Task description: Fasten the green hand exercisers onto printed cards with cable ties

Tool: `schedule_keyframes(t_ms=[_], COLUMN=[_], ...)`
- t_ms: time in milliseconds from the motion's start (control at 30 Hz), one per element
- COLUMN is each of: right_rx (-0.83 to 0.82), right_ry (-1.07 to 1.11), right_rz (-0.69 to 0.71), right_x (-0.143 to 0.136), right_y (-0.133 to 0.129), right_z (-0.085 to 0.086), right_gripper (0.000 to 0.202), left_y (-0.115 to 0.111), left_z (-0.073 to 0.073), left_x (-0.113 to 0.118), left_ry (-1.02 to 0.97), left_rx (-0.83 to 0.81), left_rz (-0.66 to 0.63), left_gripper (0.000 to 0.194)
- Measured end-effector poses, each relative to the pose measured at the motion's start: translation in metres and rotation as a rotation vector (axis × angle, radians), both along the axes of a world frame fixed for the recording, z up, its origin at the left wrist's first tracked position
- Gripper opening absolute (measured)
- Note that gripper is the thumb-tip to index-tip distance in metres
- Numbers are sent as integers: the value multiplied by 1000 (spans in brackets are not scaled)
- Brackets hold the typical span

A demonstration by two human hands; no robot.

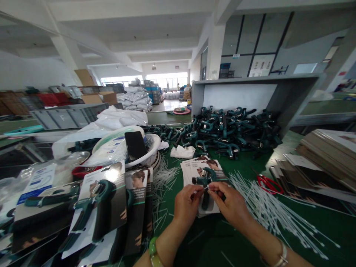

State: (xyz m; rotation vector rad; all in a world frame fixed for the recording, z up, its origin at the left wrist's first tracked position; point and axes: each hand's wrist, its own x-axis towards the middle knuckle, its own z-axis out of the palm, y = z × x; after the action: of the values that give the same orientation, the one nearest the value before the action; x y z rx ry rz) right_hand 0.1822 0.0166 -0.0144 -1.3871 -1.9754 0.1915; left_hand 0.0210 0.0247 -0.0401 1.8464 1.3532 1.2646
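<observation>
A dark green tool [205,203] is laid on a stack of printed cards [187,173] on the green counter [205,237]. A thin white tie [206,187] is held at the tool by the fingertips. It is pinched on one side by the left hand [184,205], with its grip made narrow, and on the other side by the right hand [233,207], with its grip narrow too. A green bangle [152,246] is worn on the left wrist. Lots of loose white ties [267,207] are spread near both arms. Many more green tools [228,129] are heaped at the back, some inside a gray box [300,100]. On the left, carded tools [101,218] are piled up, and a black phone [135,145] is rested on a white bowl [151,154].
</observation>
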Motion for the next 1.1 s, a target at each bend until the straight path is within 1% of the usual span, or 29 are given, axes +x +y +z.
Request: schedule_keyframes(t_ms=[167,300,433,567,800,1100], right_rx=[43,4,-13,-17,-63,-93], right_ry=[-94,-145,-178,-169,-137,-142], right_rz=[16,56,84,87,99,118], right_x=[1,1,3,4,4,5], right_y=[-1,1,2,2,4,4], right_z=[2,5,6,5,7,8], right_gripper=[20,21,23,24,23,24], left_y=[-1,-1,-1,-1,-1,-2], left_z=[-2,-6,-6,-5,-7,-3], left_x=[0,0,0,0,1,2], left_ry=[-4,-27,-28,-25,-53,-17], left_rx=[0,-15,-14,-25,-26,11], left_rz=[-9,8,12,22,32,14], left_gripper=[16,15,15,15,13,14])
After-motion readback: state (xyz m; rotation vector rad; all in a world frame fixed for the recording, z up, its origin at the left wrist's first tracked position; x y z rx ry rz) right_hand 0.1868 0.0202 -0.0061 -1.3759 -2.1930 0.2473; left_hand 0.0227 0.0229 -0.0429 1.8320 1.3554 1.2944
